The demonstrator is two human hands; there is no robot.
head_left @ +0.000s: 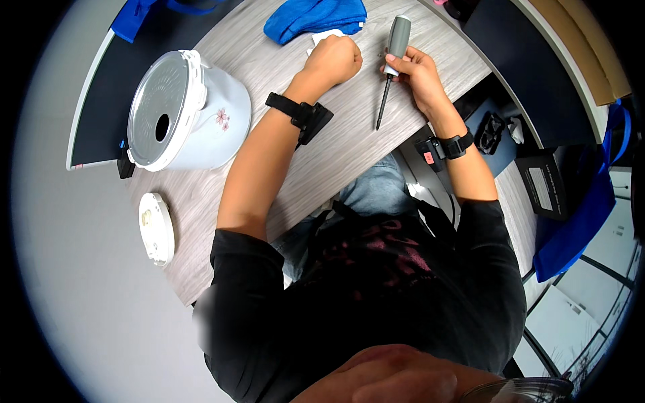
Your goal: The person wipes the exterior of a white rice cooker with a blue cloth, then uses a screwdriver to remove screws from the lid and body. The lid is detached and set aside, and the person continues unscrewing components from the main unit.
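Observation:
In my right hand (pixel 418 72) is a screwdriver (pixel 399 41) with a grey handle and a dark shaft. The fingers grip it near the collar, and its tip points down toward the table. My left hand (pixel 338 62) is curled closed on the tabletop; its fingers face away, so what they hold, if anything, is hidden. Just beyond it lies a small white piece (pixel 327 35), partly covered by the hand. A crumpled blue cloth (pixel 302 19) rests against that piece at the far side.
A white rice-cooker-like body (pixel 225 114) with flower print and a grey inner lid lies to the left. A round white cover (pixel 156 230) sits by the left table edge. Dark partitions (pixel 537 74) border the right, near a black box (pixel 543 185) and a blue bag (pixel 578 221).

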